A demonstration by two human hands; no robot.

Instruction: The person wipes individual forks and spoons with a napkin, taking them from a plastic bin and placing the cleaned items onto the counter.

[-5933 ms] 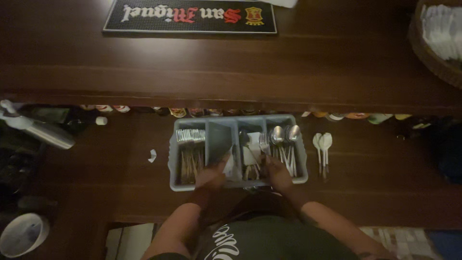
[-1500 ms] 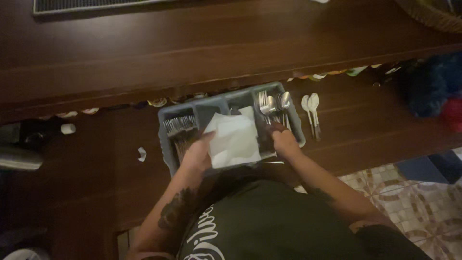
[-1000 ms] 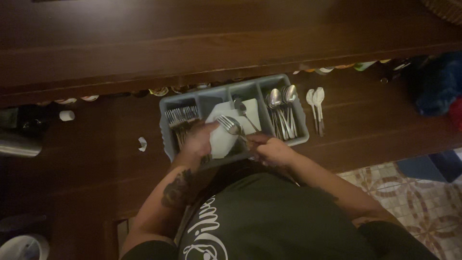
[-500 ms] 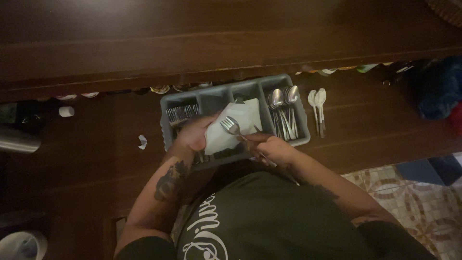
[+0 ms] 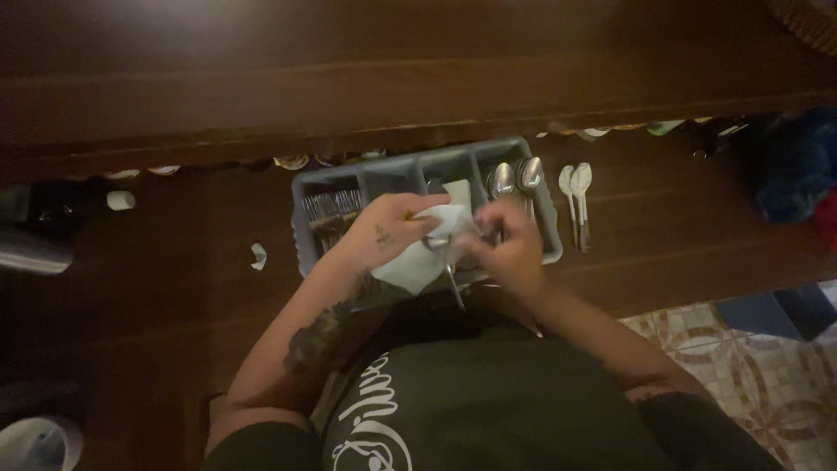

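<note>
White cloth (image 5: 418, 253) sits bunched in the left hand (image 5: 384, 234), whose fingers are closed around it, over the near edge of a grey cutlery tray (image 5: 545, 228). A piece of metal cutlery (image 5: 452, 277) is wrapped in the cloth at its upper end, and its handle sticks out below, pointing toward the person's dark shirt. The right hand (image 5: 506, 249) is closed on the cloth and the cutlery from the other side, so both hands meet just above the tray's middle compartments.

The tray stands on a dark wooden shelf (image 5: 174, 262), close to its near edge and under a higher wooden counter (image 5: 349, 78). Forks (image 5: 327, 214) fill the tray's left compartment; spoons (image 5: 514, 179) lie in its right one, bowls toward the far wall. 2 more spoons (image 5: 575, 196) lie on the shelf just beside the tray's right wall. A small white scrap (image 5: 258, 255) lies on the shelf left of the tray, and a small white piece (image 5: 121, 200) sits farther left, near the far edge.
</note>
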